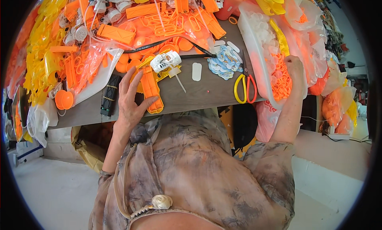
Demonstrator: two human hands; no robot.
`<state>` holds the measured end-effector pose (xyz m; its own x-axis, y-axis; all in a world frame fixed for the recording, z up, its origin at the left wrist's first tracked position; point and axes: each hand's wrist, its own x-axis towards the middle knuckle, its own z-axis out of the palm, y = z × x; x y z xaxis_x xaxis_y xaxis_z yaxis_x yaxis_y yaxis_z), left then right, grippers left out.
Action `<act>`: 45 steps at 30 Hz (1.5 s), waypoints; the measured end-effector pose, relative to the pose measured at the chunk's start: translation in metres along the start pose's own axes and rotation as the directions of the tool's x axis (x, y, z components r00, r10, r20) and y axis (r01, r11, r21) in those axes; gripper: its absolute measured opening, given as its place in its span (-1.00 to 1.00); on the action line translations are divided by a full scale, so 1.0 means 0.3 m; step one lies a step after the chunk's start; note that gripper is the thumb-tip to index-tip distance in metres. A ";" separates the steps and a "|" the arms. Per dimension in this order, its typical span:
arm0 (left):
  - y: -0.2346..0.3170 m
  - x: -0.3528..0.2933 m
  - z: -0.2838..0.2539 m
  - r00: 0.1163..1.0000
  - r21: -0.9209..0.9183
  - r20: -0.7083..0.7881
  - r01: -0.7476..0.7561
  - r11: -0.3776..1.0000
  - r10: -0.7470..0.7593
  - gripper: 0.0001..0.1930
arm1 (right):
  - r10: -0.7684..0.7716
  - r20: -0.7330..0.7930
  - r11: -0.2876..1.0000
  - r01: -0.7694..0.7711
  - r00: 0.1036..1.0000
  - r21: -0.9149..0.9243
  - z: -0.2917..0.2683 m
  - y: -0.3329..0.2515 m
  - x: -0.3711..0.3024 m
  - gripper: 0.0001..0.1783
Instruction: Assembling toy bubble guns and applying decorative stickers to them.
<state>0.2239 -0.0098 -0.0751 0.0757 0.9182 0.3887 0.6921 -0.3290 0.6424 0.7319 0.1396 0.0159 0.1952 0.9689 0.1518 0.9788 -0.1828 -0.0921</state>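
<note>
An orange and yellow toy gun shell (150, 90) lies near the table's front edge, with a white motor-like mechanism (165, 62) and a thin pale stick (180, 83) at its upper end. Beside it my left hand (129, 95) is open, fingers spread, the thumb against the orange grip. Far to the right, my right hand (294, 66) is at the white plastic tray (254, 50), over small orange pieces (280, 80) and next to a yellow part (280, 38). Its fingers are curled together; what they hold, if anything, is hidden.
Yellow-and-red-handled scissors (245, 84) lie left of the tray, near a pile of blue-white stickers (225, 62) and a white oval piece (196, 72). A black strapped bundle (108, 95) is left of my left hand. Orange parts (159, 25) heap at the back; plastic bags (304, 43) crowd the right.
</note>
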 end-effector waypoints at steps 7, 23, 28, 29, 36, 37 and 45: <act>0.000 0.001 0.000 1.000 -0.028 -0.009 0.007 1.000 -0.007 -0.22 | -0.131 0.151 0.990 0.136 0.980 -0.029 0.014 -0.005 -0.060 -0.78; -0.010 -0.003 0.003 0.998 0.000 -0.041 -0.049 0.999 0.049 -0.25 | -0.240 0.042 0.889 0.237 0.970 -0.392 0.116 -0.005 -0.085 -0.83; -0.013 -0.004 0.001 0.998 0.007 -0.046 -0.031 0.999 0.031 -0.25 | -0.067 0.009 0.982 0.067 0.998 -0.174 0.110 -0.010 -0.049 -0.81; -0.013 -0.004 0.003 0.998 0.014 -0.047 -0.038 0.999 0.039 -0.25 | -0.097 -0.084 0.983 0.082 0.992 -0.166 0.099 0.016 -0.044 -0.81; 0.014 -0.006 -0.013 0.986 0.073 -0.129 -0.093 0.993 0.102 -0.28 | 0.038 -0.238 0.696 0.146 0.970 0.703 -0.088 -0.403 -0.296 -0.86; 0.025 -0.008 -0.021 0.970 0.077 -0.204 -0.122 0.989 0.136 -0.31 | 0.002 -0.103 0.453 0.091 0.995 0.887 -0.082 -0.541 -0.366 -0.86; 0.160 0.035 -0.069 0.995 -0.330 0.089 0.074 0.941 -0.047 -0.67 | -0.441 0.309 0.021 -0.335 0.843 0.942 0.120 -0.974 -0.636 -0.92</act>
<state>0.2429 -0.0207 -0.0265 0.1067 0.9486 0.2980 0.4200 -0.3146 0.8513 0.4065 0.0143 -0.0215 -0.2859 0.9486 -0.1356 -0.1031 -0.1712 -0.9798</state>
